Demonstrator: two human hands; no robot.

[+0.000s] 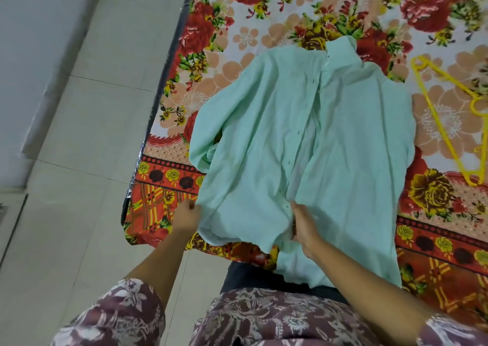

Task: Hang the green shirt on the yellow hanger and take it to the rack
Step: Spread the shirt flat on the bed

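Pinching the soft, wrinkled cloth, the left hand (187, 215) is holding the green shirt (303, 134) at its near left hem corner. The right hand (303, 227) is gripping the shirt's buttoned front strip, its fingers curled and partly hidden. The shirt is lying collar-away on a floral bedsheet (264, 15). The thin plastic yellow hanger (449, 141) is lying just right of the shirt, not touching it.

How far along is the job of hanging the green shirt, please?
Done: the green shirt lies spread on the floral bedsheet. In hand: left hand and right hand grip its lower edge. Left: the yellow hanger lies apart beside it, not yet inserted; no rack in view.
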